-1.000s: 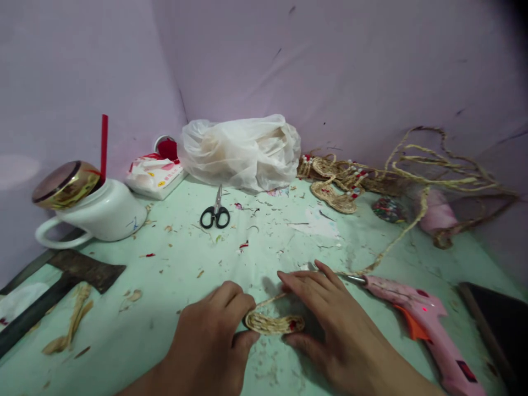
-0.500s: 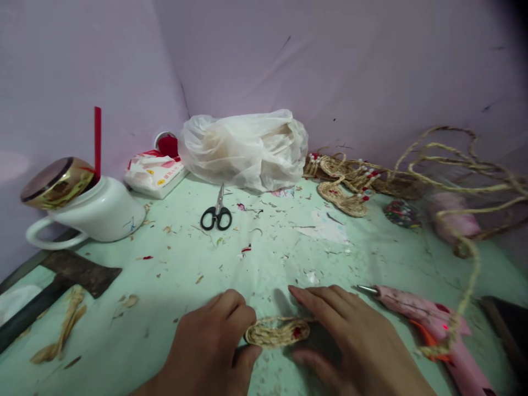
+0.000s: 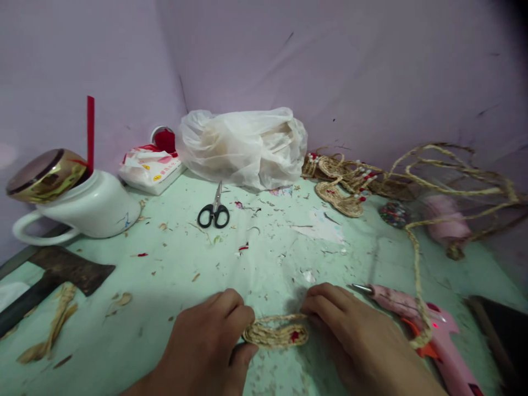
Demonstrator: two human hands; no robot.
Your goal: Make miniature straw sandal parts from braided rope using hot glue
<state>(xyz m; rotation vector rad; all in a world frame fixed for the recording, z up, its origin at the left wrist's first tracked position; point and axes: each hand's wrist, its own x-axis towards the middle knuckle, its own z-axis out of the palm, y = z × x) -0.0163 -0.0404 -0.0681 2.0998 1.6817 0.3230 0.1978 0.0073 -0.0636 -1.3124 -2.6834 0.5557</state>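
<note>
A small oval coil of braided straw (image 3: 275, 334) with a red spot near its right end lies low in the middle of the head view. My left hand (image 3: 210, 335) is closed on the coil's left end, thumb below and fingers above. From the coil's top a loose strand of the braid runs right into the curled fingers of my right hand (image 3: 350, 330). The rest of that straw braid (image 3: 417, 264) loops at the right and drops across a pink hot glue gun (image 3: 412, 308), passing out of sight behind my right hand.
Black-handled scissors (image 3: 213, 214) lie beyond my hands. At left are a hatchet (image 3: 74, 269), a white mug (image 3: 103, 209) and a tissue pack (image 3: 152, 170). A white plastic bag (image 3: 243, 146) and finished straw pieces (image 3: 338, 198) sit by the wall. A dark object (image 3: 495, 330) is right.
My right hand's fingers have closed from a spread pose onto the loose strand. The hanging braid has swung left over the glue gun. The view has shifted slightly.
</note>
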